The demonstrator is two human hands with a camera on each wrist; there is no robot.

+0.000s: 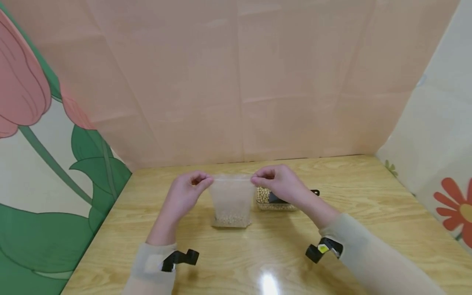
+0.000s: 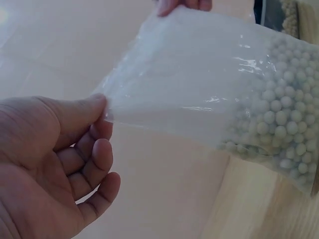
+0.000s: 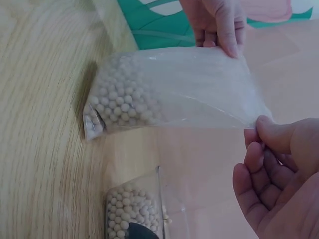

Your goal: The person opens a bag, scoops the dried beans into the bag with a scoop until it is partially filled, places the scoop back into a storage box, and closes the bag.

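Note:
A clear plastic zip bag stands upright on the table, with small round pale beans gathered in its bottom. My left hand pinches the bag's top left corner between thumb and forefinger. At the top right corner, my right hand pinches the bag the same way. Between the two hands the top edge is drawn out straight. In the right wrist view the bag's lower end is at the wooden surface, and the right hand's other fingers curl loosely below the pinch.
Just right of the bag, partly behind my right forearm, is a clear box of the same beans. A black scoop lies in it, its handle sticking out to the right. A pink sheet hangs behind the wooden table.

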